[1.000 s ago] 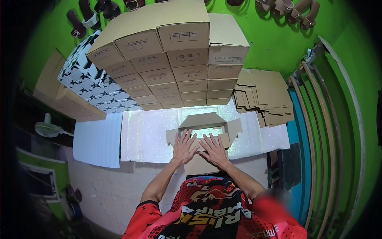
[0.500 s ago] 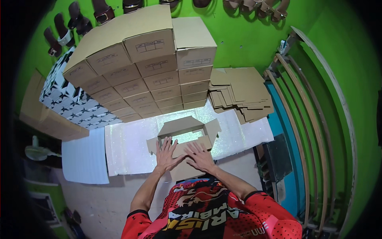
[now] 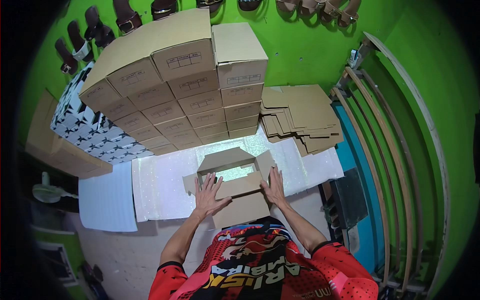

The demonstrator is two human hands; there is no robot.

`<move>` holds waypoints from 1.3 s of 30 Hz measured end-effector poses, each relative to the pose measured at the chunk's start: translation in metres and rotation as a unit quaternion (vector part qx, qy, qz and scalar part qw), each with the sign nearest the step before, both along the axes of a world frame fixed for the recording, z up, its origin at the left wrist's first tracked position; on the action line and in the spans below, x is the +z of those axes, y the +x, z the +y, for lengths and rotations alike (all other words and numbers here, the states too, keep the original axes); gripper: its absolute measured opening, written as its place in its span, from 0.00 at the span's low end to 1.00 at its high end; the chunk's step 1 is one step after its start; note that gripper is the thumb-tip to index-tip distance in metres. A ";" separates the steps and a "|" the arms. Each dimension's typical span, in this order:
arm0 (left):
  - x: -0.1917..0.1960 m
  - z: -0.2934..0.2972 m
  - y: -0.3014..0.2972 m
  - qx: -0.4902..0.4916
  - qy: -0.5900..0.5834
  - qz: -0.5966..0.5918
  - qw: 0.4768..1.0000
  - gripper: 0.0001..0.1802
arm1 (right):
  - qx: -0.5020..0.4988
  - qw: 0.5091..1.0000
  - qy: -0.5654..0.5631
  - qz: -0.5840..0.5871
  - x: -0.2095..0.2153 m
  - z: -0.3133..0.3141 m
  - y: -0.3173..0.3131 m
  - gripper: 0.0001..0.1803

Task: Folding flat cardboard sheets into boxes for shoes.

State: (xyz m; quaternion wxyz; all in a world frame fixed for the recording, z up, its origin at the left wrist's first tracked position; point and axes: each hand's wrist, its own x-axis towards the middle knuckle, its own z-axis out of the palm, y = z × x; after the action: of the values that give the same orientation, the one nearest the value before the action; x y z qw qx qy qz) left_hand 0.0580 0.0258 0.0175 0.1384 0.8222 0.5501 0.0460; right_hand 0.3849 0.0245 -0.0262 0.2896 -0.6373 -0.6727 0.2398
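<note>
A partly folded brown cardboard box (image 3: 235, 187) stands in front of me, its middle open and its flaps spread outward. The shiny surface beneath shows through the opening. My left hand (image 3: 207, 194) lies with fingers spread on the box's near left corner. At the right side, my right hand (image 3: 273, 187) touches the right end flap (image 3: 265, 164) with its fingers apart. A long near flap (image 3: 241, 209) hangs toward my body, and the far flap (image 3: 226, 157) leans up and away.
Stacked closed brown boxes (image 3: 195, 82) rise behind the work surface (image 3: 165, 187). Flat cardboard sheets (image 3: 307, 112) are piled at the back right. Star-patterned boxes (image 3: 100, 135) and a white foam sheet (image 3: 106, 202) are at left. Sandals (image 3: 129, 17) hang on the green wall; a wooden rack (image 3: 380, 150) stands right.
My right hand has moved right, from the near panel to the right end flap. My left hand stays almost in place. The long near flap is now more exposed.
</note>
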 end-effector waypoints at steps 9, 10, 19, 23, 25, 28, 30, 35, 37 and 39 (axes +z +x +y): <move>0.005 -0.003 0.025 -0.025 0.044 -0.020 0.999 0.55 | 0.169 0.973 0.033 -0.153 0.029 -0.003 -0.041 0.59; 0.000 -0.004 0.026 -0.021 0.043 -0.019 0.999 0.55 | 0.172 0.973 0.033 -0.152 0.031 -0.001 -0.043 0.59; -0.003 -0.004 0.035 0.003 0.043 0.011 0.999 0.49 | 0.105 0.983 0.003 -0.151 0.037 0.039 -0.051 0.58; -0.003 -0.006 0.030 0.010 0.033 0.002 0.999 0.49 | 0.113 0.986 -0.014 -0.125 0.030 -0.020 -0.046 0.60; -0.004 -0.005 0.030 -0.030 0.005 -0.017 0.999 0.48 | 0.121 0.983 -0.037 -0.134 0.034 -0.028 -0.041 0.61; -0.002 -0.003 0.029 -0.046 -0.001 -0.019 0.999 0.48 | 0.124 0.985 -0.026 -0.120 0.041 0.003 -0.041 0.59; 0.001 0.000 0.032 -0.049 0.008 -0.011 0.999 0.48 | 0.113 0.984 -0.009 -0.141 0.037 0.033 -0.047 0.58; 0.000 -0.006 0.031 0.000 0.025 0.008 1.000 0.48 | 0.124 0.976 0.002 -0.182 0.036 0.016 -0.059 0.55; -0.002 -0.004 0.029 -0.003 0.017 0.002 1.000 0.48 | 0.132 0.978 -0.014 -0.163 0.037 -0.011 -0.052 0.56; -0.002 -0.002 0.028 -0.023 0.011 -0.005 1.000 0.48 | 0.136 0.980 -0.024 -0.146 0.033 -0.029 -0.045 0.56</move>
State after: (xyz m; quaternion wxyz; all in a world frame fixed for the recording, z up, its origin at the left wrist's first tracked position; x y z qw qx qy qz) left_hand 0.0865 0.0234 0.0157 0.1330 0.8357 0.5302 0.0532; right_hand 0.3398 -0.0041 0.0069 0.1375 -0.5747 -0.7823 0.1970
